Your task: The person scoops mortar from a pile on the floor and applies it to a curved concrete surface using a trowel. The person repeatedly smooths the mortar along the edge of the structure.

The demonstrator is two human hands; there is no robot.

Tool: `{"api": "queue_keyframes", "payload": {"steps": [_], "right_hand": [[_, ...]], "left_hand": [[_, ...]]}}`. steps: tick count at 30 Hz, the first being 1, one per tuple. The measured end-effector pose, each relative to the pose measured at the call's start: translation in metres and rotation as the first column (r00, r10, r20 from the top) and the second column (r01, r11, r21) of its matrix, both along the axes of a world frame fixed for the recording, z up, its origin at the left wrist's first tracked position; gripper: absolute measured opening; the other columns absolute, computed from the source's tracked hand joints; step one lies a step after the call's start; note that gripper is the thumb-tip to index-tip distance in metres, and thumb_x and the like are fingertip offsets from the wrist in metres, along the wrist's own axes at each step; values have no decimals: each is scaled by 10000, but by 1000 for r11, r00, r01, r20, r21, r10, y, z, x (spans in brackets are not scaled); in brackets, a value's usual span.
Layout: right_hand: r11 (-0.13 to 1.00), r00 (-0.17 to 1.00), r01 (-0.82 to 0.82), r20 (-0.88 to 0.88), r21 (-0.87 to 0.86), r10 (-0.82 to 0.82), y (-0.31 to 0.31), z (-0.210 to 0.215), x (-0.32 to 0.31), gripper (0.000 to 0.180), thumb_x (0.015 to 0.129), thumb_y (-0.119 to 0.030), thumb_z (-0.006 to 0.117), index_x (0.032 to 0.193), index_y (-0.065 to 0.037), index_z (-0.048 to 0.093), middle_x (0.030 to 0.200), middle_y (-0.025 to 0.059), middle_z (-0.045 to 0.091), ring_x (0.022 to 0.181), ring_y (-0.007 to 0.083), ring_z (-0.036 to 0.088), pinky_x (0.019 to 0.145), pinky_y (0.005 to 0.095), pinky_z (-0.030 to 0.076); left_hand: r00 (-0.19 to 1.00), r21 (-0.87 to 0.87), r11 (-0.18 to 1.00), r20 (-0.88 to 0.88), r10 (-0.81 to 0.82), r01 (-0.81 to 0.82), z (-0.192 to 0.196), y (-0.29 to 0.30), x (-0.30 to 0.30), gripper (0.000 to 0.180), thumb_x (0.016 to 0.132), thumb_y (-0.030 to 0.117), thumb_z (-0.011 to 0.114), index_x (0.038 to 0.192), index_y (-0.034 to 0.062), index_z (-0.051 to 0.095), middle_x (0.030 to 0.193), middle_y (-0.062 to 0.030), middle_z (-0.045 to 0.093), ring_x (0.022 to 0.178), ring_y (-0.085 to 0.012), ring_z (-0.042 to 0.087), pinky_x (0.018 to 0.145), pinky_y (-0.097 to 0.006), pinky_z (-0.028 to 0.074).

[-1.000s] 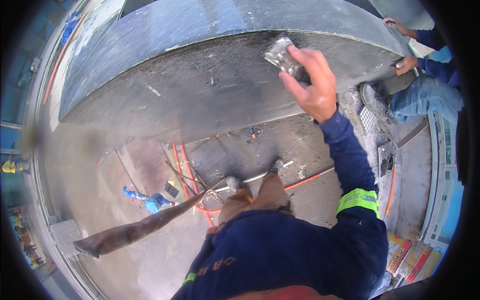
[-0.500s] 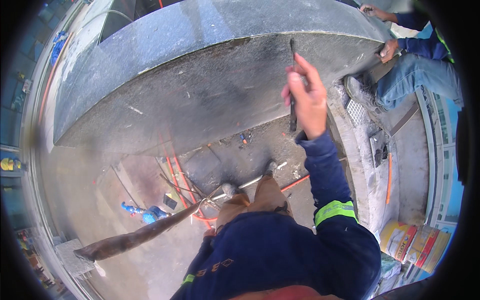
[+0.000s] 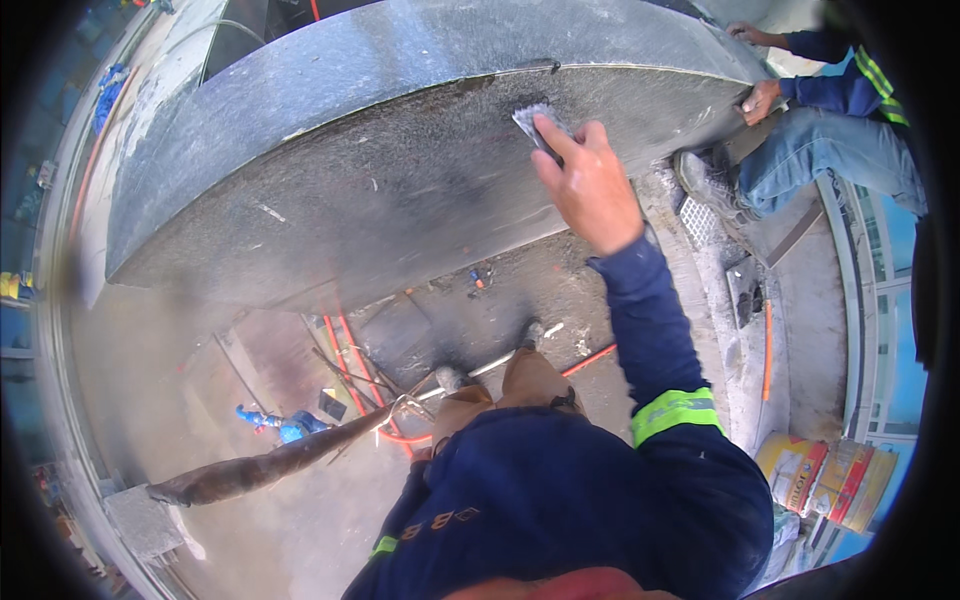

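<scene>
My right hand (image 3: 590, 185) is raised against the vertical face of a large curved dark stone slab (image 3: 350, 190). It grips a small flat metal scraper blade (image 3: 530, 120), which lies pressed on the stone just under the slab's upper edge. The sleeve is dark blue with a yellow-green reflective band (image 3: 675, 412). My left hand does not show in the picture. Below, my feet (image 3: 490, 365) stand on a dusty floor.
A co-worker in jeans (image 3: 830, 165) sits at the upper right with a hand (image 3: 760, 100) on the slab's end. Orange hoses (image 3: 345, 360) and small debris lie on the floor below. A long brown plank-like piece (image 3: 260, 468) crosses the lower left. Paint buckets (image 3: 820, 475) stand at the lower right.
My right hand has swung left and up from the slab's right part, and the scraper, held edge-on half a second ago, now lies flat against the stone.
</scene>
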State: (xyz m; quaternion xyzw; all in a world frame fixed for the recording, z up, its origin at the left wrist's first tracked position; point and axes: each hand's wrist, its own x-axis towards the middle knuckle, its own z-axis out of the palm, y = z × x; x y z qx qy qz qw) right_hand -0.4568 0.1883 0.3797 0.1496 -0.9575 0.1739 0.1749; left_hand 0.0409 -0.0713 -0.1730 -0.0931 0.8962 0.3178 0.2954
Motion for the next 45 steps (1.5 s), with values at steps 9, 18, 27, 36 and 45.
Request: {"api": "queue_keyframes", "payload": {"steps": [9, 18, 27, 36, 45], "right_hand": [[537, 826, -277, -88, 797, 557, 57, 136, -68, 366, 905, -149, 643, 1266, -206, 661, 1127, 116, 640, 924, 276, 644, 828, 391, 535], [106, 806, -330, 222, 938, 548, -7, 165, -114, 145, 838, -264, 576, 923, -251, 693, 892, 20, 640, 847, 267, 655, 734, 447, 508], [477, 942, -314, 205, 821, 267, 105, 151, -101, 318, 920, -133, 628, 1232, -168, 680, 1122, 104, 637, 980, 272, 639, 844, 371, 513], [708, 932, -235, 53, -666, 359, 61, -9, -19, 447, 963, -154, 624, 1396, -83, 539, 1224, 119, 604, 935, 170, 628, 756, 293, 536], [478, 942, -228, -317, -848, -113, -47, -103, -40, 463, 938, -234, 665, 1340, -23, 574, 1223, 166, 543, 1066, 262, 574, 905, 370, 480]], "left_hand": [[991, -21, 996, 109, -81, 84, -10, 41, -25, 305, 866, 378, 564, 960, 119, 693, 923, -129, 711, 931, -360, 672, 802, -491, 529], [984, -44, 989, 96, 147, -143, -29, 85, -12, 317, 899, 372, 524, 941, 119, 710, 963, -147, 715, 971, -349, 673, 811, -477, 535], [994, -33, 994, 5, 108, -108, -23, 79, -21, 249, 857, 332, 616, 950, 112, 686, 904, -139, 705, 910, -351, 668, 773, -486, 531], [1000, -150, 989, 18, -2, 5, 9, 15, 1, 244, 837, 317, 655, 967, 111, 674, 881, -132, 699, 886, -353, 664, 758, -489, 528], [992, -233, 964, -46, 122, -129, 88, -42, 89, 265, 811, 326, 689, 954, 108, 640, 929, -150, 687, 897, -362, 645, 760, -503, 508]]}}
